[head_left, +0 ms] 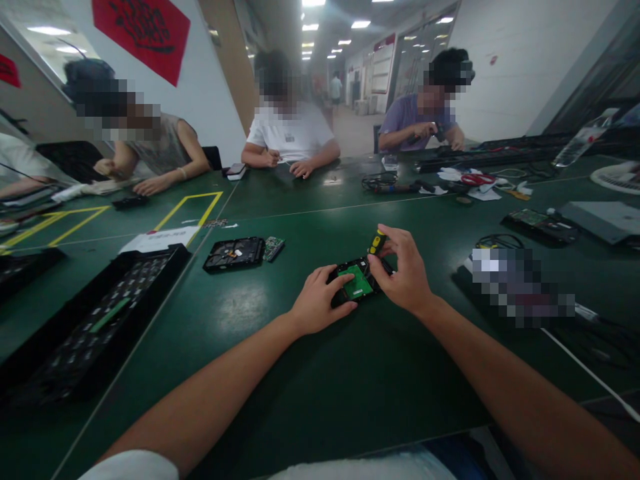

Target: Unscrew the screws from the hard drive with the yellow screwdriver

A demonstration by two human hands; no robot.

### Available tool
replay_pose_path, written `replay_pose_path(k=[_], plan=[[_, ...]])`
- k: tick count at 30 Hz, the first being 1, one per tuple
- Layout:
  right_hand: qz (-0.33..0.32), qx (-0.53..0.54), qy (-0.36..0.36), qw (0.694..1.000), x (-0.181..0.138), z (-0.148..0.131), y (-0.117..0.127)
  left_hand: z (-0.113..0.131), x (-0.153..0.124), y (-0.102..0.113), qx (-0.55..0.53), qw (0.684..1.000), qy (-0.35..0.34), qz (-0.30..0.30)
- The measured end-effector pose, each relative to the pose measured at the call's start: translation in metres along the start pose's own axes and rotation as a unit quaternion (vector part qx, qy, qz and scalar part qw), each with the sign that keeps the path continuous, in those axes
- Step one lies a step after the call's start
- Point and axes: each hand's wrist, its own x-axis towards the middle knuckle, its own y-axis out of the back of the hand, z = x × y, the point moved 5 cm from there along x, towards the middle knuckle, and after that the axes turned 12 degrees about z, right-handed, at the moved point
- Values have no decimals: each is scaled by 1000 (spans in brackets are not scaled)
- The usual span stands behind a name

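The left hand (315, 303) and right hand (407, 277) are bare; behind the left, a white cloth sleeve (135, 465) wraps the arm; behind both lies whitish clothing fabric (350, 469).

White wall (525, 73), red poster (145, 33) (black brushwork), ceiling lights (361, 25), green table (320, 380), pale floor (350, 137)

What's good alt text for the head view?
A person's right hand holds a yellow-and-black screwdriver over a hard drive, green circuit board facing up, while the left hand steadies it on a green table. Other people sit opposite.
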Motion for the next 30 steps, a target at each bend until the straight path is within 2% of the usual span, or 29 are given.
replay_pose_path(k=[8,19,24,30], plan=[[17,-18,7,1000,2,-2,2,0,0,1,-4,1000,-1,6],[12,-9,6,1000,1,-1,0,0,0,1,-4,1000,1,2],[-16,17,3,1000,1,-3,-1,1,0,1,-4,1000,1,2],[-6,-4,6,1000,2,-2,0,2,0,2,-4,1000,0,4]])
